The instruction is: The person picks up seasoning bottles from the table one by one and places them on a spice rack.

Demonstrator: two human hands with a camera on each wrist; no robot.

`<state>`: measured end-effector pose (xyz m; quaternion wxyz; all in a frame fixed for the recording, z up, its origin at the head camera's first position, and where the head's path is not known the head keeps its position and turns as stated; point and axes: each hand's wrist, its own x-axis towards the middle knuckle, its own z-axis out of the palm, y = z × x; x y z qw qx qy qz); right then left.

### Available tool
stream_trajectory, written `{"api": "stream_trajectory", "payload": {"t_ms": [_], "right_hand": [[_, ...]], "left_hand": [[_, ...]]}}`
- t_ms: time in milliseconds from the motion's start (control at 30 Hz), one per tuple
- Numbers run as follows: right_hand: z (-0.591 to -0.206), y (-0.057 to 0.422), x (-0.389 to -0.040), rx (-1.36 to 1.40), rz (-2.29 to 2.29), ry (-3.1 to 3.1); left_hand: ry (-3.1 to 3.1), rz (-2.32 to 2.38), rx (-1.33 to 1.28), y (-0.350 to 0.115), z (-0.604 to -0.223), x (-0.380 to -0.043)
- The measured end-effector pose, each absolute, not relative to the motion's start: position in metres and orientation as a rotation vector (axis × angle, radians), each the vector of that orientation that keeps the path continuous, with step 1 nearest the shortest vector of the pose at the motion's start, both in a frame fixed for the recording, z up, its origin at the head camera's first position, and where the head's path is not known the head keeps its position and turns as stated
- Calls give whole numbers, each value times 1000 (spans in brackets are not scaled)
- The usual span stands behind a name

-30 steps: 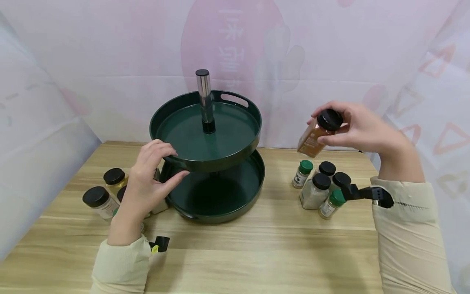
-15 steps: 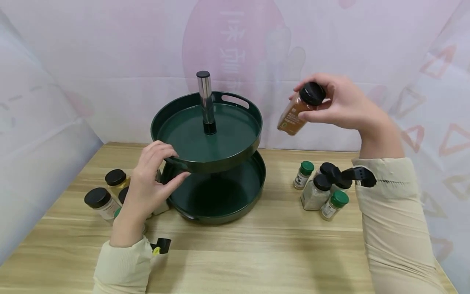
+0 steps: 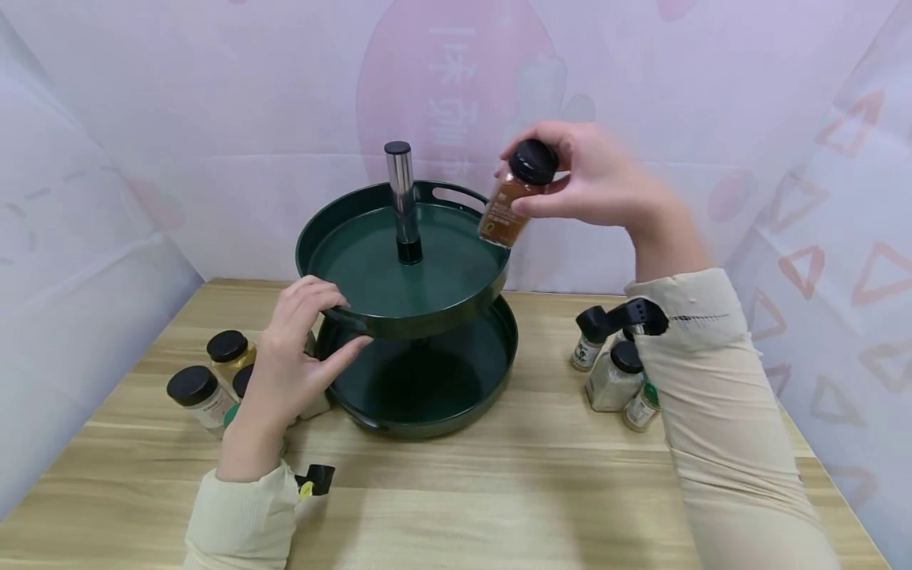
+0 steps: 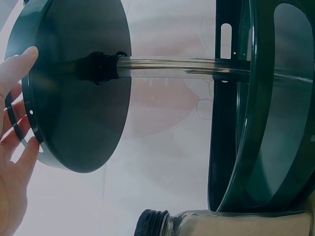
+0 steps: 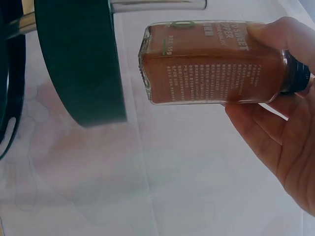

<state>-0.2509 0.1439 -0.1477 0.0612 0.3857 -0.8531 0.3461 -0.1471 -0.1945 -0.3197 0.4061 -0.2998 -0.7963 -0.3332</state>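
Observation:
A square glass spice jar (image 5: 211,64) of reddish-brown powder, black-capped, is held near its cap by my right hand (image 3: 591,174). It tilts above the right rim of the upper tray (image 3: 399,297), apart from it in the right wrist view. My left hand (image 3: 292,356) grips the near-left rim of that dark green round tray. In the left wrist view, its fingers (image 4: 18,115) are at the handle slot and the thumb lies against the underside. A metal post (image 3: 402,194) rises through the upper tray's middle. Below sits a matching lower tray (image 3: 420,396), partly hidden by the upper one.
At the right stand several jars, among them a black-capped jar (image 3: 614,378) and a green-capped jar (image 3: 641,408), partly behind my sleeve. More jars, including a white-labelled jar (image 3: 203,400), stand at the left behind my left forearm. A printed cloth (image 3: 285,103) hangs behind the wooden table (image 3: 456,507).
My right hand has carried the spice jar left and upward from above the right-hand jars to the upper tray's right rim. The left hand keeps its grip on the rim.

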Motion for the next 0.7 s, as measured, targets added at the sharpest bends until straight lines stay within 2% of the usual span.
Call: {"api": "stream_trajectory", "payload": {"t_ms": [700], "right_hand": [[-169,92,-271,1339,1112,-2656]], "left_hand": [[-1990,-853,-759,-193,-320,-150]]}}
